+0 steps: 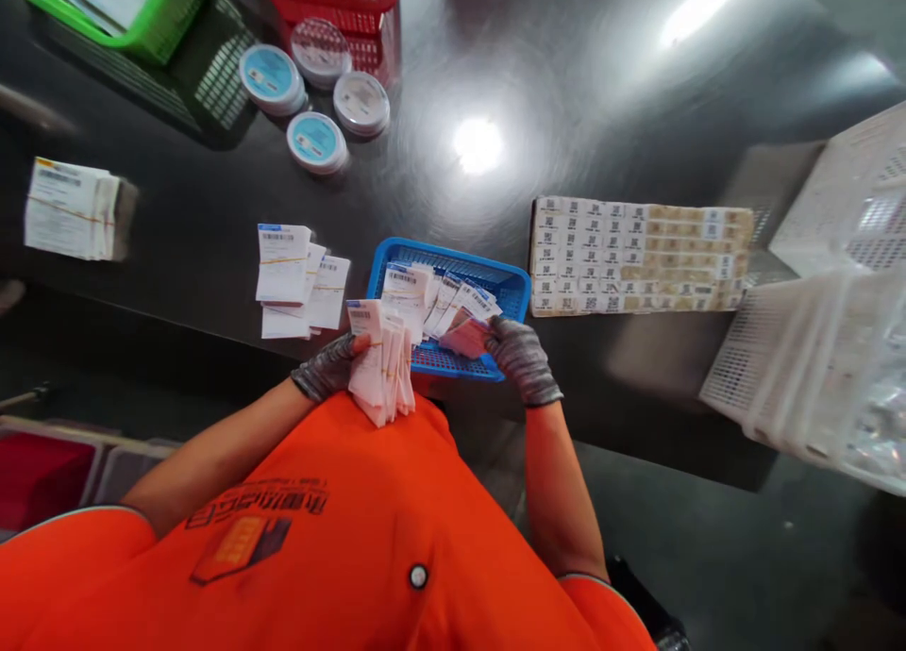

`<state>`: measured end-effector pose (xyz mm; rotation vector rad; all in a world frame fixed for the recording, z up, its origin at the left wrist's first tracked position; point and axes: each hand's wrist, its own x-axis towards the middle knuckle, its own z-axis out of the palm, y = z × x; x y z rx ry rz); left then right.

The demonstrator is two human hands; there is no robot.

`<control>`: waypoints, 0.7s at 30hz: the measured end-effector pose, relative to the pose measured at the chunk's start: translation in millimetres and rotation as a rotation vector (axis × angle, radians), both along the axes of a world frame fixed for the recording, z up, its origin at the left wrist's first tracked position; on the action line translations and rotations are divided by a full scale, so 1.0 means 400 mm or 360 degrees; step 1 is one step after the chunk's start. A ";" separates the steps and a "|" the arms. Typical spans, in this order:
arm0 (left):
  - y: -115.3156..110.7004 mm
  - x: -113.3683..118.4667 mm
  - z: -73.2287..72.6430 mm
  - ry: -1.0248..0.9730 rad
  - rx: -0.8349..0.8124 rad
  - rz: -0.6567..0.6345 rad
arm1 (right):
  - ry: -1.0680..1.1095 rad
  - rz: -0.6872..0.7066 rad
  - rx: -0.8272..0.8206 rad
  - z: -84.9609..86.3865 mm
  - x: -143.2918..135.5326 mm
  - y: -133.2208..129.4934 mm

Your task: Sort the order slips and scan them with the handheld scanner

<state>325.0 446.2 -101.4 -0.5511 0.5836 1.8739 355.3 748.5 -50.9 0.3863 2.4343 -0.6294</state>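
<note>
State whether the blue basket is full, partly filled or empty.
Partly filled: card bundles lie in the basket, beside bare blue mesh.

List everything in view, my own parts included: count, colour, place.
table: one, dark, centre
corner basket: at least one, green, top left
upper basket: one, red, beside green
disc stacks: four, blue or whitish tops, below red
card piles: several, white, left
label block: one, white and tan, right
crates: several, white, far right
small basket: one, blue, front
basket cards: several, white, inside blue
held cards: several, white, left hand
left hand, right hand: two, grey-gloved, front
shirt: one, orange, bottom
</note>
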 end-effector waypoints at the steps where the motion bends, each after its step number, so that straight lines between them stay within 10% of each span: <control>1: 0.003 -0.001 0.001 0.0009 0.0011 -0.0011 | -0.0049 0.0059 0.0059 -0.011 -0.036 0.005; 8: 0.001 0.002 0.001 0.0031 0.0025 0.0059 | -0.0092 0.0318 0.0124 -0.064 -0.142 0.022; 21: 0.006 -0.005 -0.002 0.0173 -0.0007 -0.0062 | 0.1026 0.0260 0.0029 -0.045 0.177 0.018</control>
